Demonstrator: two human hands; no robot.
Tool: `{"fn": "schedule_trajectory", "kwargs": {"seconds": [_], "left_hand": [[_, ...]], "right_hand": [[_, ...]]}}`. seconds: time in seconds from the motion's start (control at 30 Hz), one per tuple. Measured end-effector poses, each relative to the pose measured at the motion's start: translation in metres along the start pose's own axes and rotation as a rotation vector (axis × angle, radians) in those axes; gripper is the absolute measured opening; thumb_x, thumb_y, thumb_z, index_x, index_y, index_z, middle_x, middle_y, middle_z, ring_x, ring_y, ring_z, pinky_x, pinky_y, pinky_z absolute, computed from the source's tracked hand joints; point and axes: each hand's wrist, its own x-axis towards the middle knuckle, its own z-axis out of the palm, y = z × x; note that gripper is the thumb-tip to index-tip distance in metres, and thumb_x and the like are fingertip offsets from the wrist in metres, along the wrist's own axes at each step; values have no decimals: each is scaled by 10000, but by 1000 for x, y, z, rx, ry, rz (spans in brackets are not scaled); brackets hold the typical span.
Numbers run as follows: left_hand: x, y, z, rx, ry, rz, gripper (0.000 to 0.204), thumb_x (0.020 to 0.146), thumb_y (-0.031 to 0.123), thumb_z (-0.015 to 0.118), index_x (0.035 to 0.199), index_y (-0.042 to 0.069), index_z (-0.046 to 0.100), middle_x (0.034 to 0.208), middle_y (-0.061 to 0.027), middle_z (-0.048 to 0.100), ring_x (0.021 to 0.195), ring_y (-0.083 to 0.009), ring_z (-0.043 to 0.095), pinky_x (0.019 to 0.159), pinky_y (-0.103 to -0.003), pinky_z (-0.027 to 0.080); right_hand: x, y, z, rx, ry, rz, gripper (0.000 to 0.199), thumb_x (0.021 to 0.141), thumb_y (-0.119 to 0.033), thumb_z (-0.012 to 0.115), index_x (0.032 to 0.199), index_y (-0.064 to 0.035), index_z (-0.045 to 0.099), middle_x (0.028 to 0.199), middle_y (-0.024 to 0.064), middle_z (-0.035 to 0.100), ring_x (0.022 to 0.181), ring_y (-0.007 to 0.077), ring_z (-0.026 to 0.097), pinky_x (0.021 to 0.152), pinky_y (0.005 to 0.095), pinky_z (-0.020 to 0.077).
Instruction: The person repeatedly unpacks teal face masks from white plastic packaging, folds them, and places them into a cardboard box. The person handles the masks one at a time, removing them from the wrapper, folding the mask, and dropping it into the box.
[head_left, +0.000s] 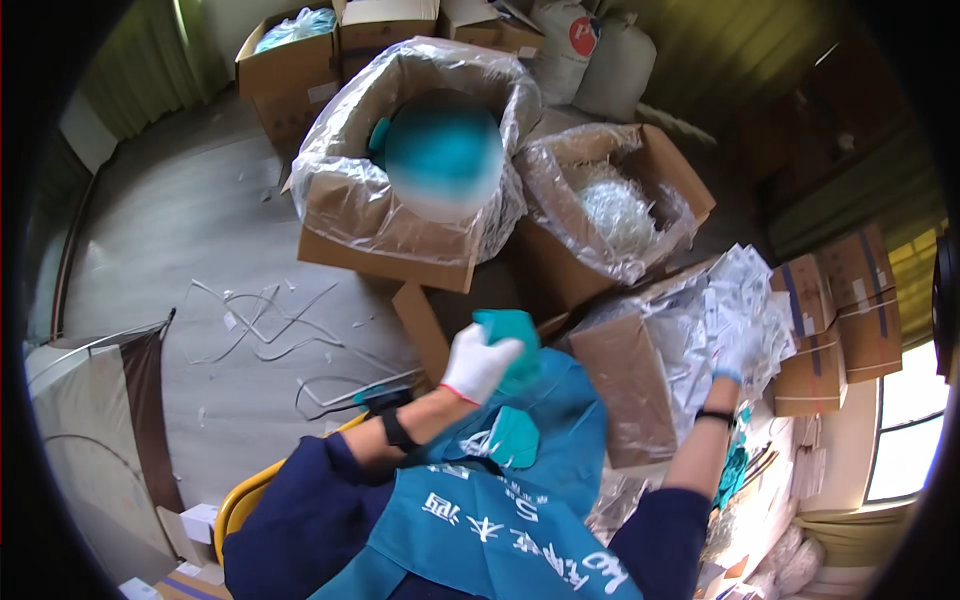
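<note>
My left hand (480, 364), in a white knit glove, is closed around a teal face mask (517, 352) held up over my lap. A second teal face mask (515, 438) with white straps rests on the blue apron (575, 405) across my lap, just below that hand. To the right, my right hand (740, 352), also gloved in white, reaches into a heap of flat white packets (738, 295). They fill a plastic-lined cardboard box (627, 385). Its fingers are smeared and partly lost among the packets, so their grip cannot be made out.
Ahead stands a large plastic-lined box (385, 225) with blurred teal items (440, 150) inside. Beside it, a smaller lined box (690, 180) holds tangled clear strands (615, 210). Loose straps (270, 325) lie on the floor at left. Stacked cartons (860, 300) stand at right.
</note>
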Motion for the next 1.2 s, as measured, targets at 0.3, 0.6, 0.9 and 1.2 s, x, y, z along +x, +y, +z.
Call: {"fn": "schedule_trajectory", "kwargs": {"seconds": [0.3,0.6,0.9,1.2], "left_hand": [[64,13,-82,117,132,-161,305,894,122,747,1179,40,676,822,3,678,604,-75,571,526,-240,449],[238,70,-126,-279,72,-83,278,973,190,661,1124,-38,605,1174,-163,637,1082,-250,650,854,-355,550],[75,-55,-20,314,-256,-355,239,963,151,603,1159,33,670,995,-56,722,845,-116,672,729,-249,519],[33,-64,70,581,-1091,23,518,857,90,684,1353,18,552,1341,-112,610,1262,-205,564,1086,-345,419]], "right_hand": [[-314,181,-65,-510,-153,259,301,1051,-190,409,1071,16,627,949,85,715,806,125,626,685,265,513],[-311,175,-74,-177,156,514,227,1022,-229,512,969,-38,624,681,30,535,566,83,534,485,237,413],[-273,68,-64,487,94,503,234,1043,-268,522,1046,-59,627,594,-62,331,416,47,253,378,220,228],[-260,18,-64,799,-191,463,276,1076,-246,451,1060,-11,596,606,-67,329,405,28,243,373,195,238]]}}
